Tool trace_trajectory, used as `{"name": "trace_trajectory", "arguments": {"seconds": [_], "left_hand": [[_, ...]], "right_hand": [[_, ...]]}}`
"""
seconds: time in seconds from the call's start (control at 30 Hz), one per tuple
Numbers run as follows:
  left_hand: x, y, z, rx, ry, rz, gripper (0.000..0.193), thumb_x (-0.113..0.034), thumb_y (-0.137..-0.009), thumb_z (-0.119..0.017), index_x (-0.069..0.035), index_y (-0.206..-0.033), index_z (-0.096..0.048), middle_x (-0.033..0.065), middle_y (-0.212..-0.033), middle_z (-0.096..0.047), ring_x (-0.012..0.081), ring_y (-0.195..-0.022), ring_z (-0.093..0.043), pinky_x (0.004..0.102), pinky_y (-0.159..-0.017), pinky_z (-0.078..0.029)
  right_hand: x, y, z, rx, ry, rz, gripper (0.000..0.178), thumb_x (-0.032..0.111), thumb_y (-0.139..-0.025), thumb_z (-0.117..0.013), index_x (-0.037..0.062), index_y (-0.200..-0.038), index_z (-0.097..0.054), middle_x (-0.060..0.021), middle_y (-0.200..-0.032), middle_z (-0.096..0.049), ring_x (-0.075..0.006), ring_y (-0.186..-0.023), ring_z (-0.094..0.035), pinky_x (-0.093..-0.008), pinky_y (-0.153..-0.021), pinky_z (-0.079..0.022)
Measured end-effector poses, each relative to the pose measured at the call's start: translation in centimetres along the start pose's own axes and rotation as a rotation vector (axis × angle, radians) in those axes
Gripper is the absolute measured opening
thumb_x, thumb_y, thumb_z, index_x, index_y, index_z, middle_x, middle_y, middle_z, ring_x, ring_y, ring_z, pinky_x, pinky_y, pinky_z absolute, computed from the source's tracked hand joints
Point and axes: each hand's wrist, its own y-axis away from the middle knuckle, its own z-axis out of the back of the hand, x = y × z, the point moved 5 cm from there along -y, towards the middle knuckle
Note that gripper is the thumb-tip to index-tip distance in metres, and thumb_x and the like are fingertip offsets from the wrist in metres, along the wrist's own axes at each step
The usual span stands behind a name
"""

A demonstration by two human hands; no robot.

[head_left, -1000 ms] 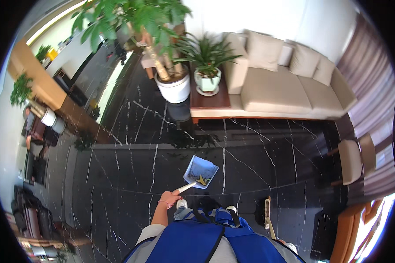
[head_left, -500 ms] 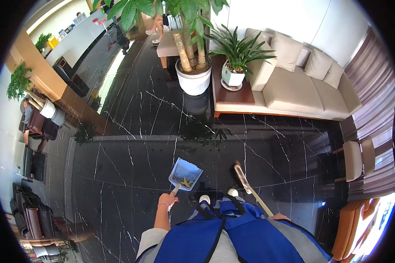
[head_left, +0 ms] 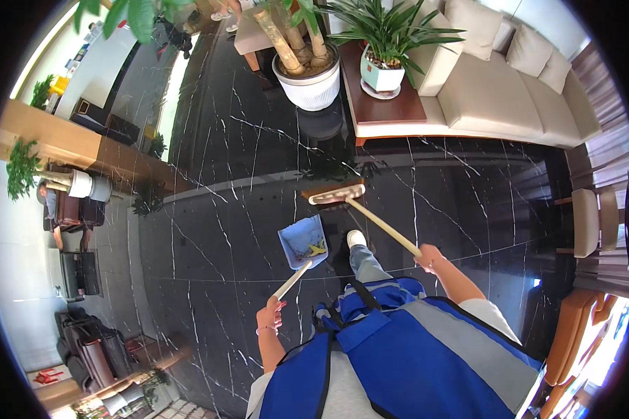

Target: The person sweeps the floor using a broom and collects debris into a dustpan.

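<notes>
Got left hand (head_left: pixel 269 314) wrapped round handle of dustpan (head_left: pixel 299 237), right hand (head_left: pixel 430 258) gripping broom (head_left: pixel 379 222). Pan's in front of me over black floor (head_left: pixel 454 230), yellow leaf (head_left: pixel 317 249) inside. Broom head just beyond, not touching pan. Any lettering too small to make out.

Beige sofa (head_left: pixel 496 94) with cushions (head_left: pixel 530 50)
Leafy plant (head_left: pixel 384 33) in a pale pot (head_left: pixel 380 75) alongside; thick trunks (head_left: pixel 279 43) in a white planter (head_left: pixel 307 92) further left.

The vest (head_left: pixel 391 353) is blue, grey-panelled and black-edged, over pale sleeves (head_left: pixel 495 320). Blue jeans (head_left: pixel 365 264) end at a white shoe (head_left: pixel 356 239). A bracelet (head_left: pixel 266 329) rings the left wrist (head_left: pixel 267 323).
</notes>
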Motion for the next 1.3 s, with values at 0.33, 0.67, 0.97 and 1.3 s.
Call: {"name": "trace_trajectory", "arguments": {"seconds": [0.33,0.67,0.97,1.3], "left_hand": [[-13.0,-2.6,-1.7,-0.093,0.134,0.089,0.016,-0.021,-0.071,-0.058,-0.005,-0.068,-0.057,-0.0072,-0.044,-0.028,0.0024,-0.033,-0.021,0.0175,-0.032,-0.016],[-26.8,-7.1,1.5,-0.135,-0.221,0.001,0.02,-0.026,-0.07,-0.058,-0.006,-0.07,-0.059,-0.0052,-0.044,-0.029,0.0048,-0.032,-0.023,0.0194,-0.03,-0.018],[-43.2,-16.4,1.9,-0.038,-0.562,0.033,0.027,-0.031,-0.067,-0.06,-0.004,-0.066,-0.055,-0.0054,-0.044,-0.029,0.0047,-0.032,-0.024,0.0205,-0.03,-0.02],[-50.1,-19.2,-0.5,-0.006,-0.716,-0.038,0.024,-0.025,-0.072,-0.056,-0.002,-0.076,-0.057,-0.0056,-0.045,-0.032,0.0037,-0.034,-0.028,0.0196,-0.032,-0.024]], "right_hand": [[7.0,-5.8,4.7,0.068,0.12,-0.208,0.033,0.027,-0.075,-0.046,0.0047,-0.099,-0.048,-0.0167,-0.097,-0.054,-0.0289,-0.094,-0.051,-0.0412,-0.077,-0.041],[12.7,-13.3,6.0,0.136,-0.391,-0.166,0.032,0.027,-0.072,-0.045,-0.0018,-0.082,-0.053,-0.0145,-0.067,-0.054,-0.0228,-0.054,-0.051,-0.033,-0.049,-0.04],[27.9,-26.5,13.3,-0.135,-0.309,-0.053,0.02,0.016,-0.069,-0.049,0.0014,-0.077,-0.06,-0.0158,-0.074,-0.059,-0.0264,-0.074,-0.059,-0.0362,-0.06,-0.047],[28.8,-30.7,9.5,-0.226,0.007,-0.297,0.024,0.021,-0.079,-0.045,0.0077,-0.099,-0.041,-0.0139,-0.081,-0.059,-0.0275,-0.077,-0.058,-0.0374,-0.061,-0.047]]}}
